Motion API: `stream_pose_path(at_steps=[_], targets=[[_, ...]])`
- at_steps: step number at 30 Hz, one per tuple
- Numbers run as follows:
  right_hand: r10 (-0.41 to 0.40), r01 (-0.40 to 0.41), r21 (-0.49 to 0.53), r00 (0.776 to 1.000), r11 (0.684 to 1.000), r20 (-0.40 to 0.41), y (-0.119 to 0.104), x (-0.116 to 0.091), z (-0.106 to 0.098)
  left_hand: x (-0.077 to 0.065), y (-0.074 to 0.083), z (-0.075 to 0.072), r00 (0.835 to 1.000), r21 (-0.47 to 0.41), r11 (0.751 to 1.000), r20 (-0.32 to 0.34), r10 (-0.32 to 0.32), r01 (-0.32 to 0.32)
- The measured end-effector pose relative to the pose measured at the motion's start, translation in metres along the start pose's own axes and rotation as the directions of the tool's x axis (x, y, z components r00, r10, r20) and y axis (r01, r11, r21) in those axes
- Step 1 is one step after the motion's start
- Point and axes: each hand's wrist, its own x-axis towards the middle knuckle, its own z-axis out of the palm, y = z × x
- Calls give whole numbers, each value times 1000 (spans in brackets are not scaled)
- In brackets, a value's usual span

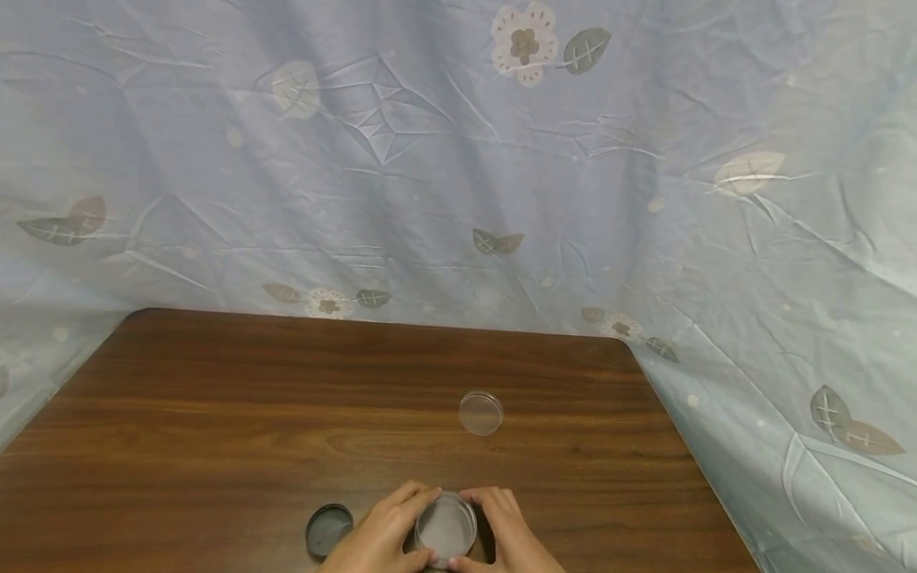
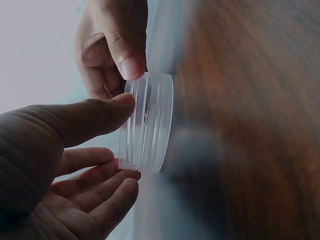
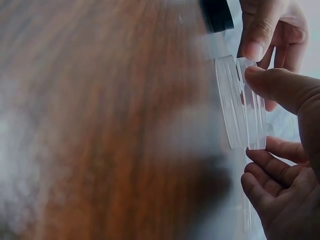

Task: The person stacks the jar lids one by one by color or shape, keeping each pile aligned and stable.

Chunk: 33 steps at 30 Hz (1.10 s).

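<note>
Both hands are at a clear round plastic dish point(image 1: 447, 527), one on each side, near the front of the table. My left hand point(image 1: 390, 529) holds its left side, thumb at the near edge and fingers at the far edge. On the opposite side my right hand point(image 1: 505, 533) grips it the same way. From the side, in the left wrist view, the dish point(image 2: 147, 122) shows ridged walls in stacked layers, with both thumbs on its upper rim. A slanting gap between two layers appears in the right wrist view, close over the tabletop.
Left of the hands lies a black round lid point(image 1: 329, 529), hollow side up. Farther back on the brown wooden table point(image 1: 215, 414) is another clear round piece point(image 1: 481, 413). A pale patterned cloth point(image 1: 430, 199) hangs behind the table and along its sides.
</note>
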Motion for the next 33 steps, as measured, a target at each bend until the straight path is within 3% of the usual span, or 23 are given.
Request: stream_pose_path(at_steps=[10,16,33], targets=[[-44,39,-109,998,993,-43,1,0,4,-3,-4,1,999,20,999,-6,48,-48],[-28,25,-104,999,994,-31,0,1,5,-4,-7,1,996,32,996,-23,81,-80],[-28,24,-130,999,991,-26,-1,3,6,-5,-8,0,997,21,997,-18,74,-73]])
